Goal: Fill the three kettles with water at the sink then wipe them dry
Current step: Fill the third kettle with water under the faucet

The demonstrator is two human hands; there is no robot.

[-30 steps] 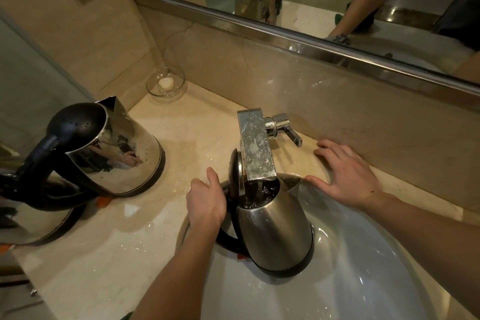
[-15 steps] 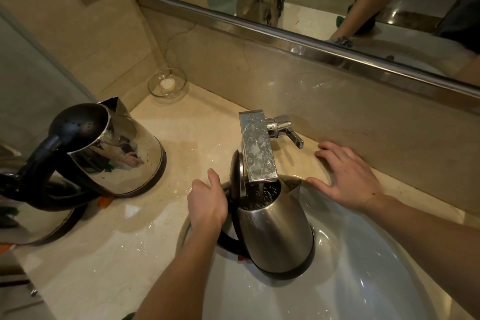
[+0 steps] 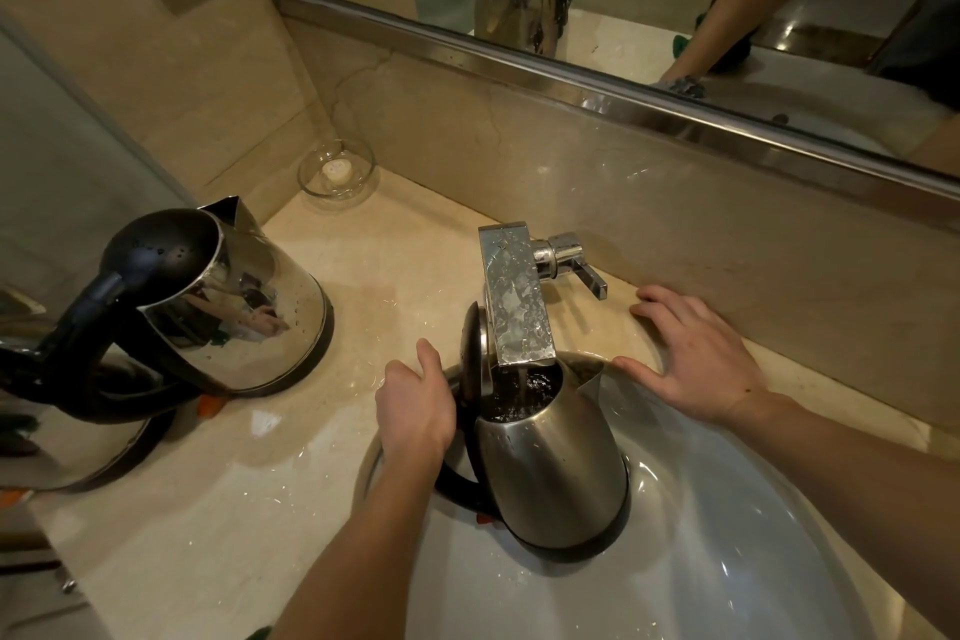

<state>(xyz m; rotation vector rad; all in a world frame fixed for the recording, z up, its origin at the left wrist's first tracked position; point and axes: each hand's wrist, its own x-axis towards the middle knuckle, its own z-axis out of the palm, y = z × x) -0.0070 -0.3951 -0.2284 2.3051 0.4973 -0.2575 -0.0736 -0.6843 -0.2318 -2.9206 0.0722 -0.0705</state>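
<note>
A steel kettle [image 3: 553, 473] stands in the white sink [image 3: 727, 535] with its black lid flipped up, right under the square chrome tap [image 3: 514, 294]. Water runs from the tap into its open top. My left hand [image 3: 415, 405] grips the kettle's black handle. My right hand [image 3: 696, 353] rests flat on the counter at the sink's rim, just right of the spout, fingers spread. A second steel kettle [image 3: 234, 307] with a closed black lid stands on the counter at left. A third kettle [image 3: 67, 447] shows partly at the far left edge.
A small glass dish [image 3: 336, 167] holding a white soap sits in the back corner. The tap lever [image 3: 576, 263] points right, toward the marble backsplash. A mirror above reflects a kettle and my arm. The beige counter [image 3: 234, 509] is wet with droplets.
The hands and the kettle keep their places while water keeps running in. The view has shifted only slightly.
</note>
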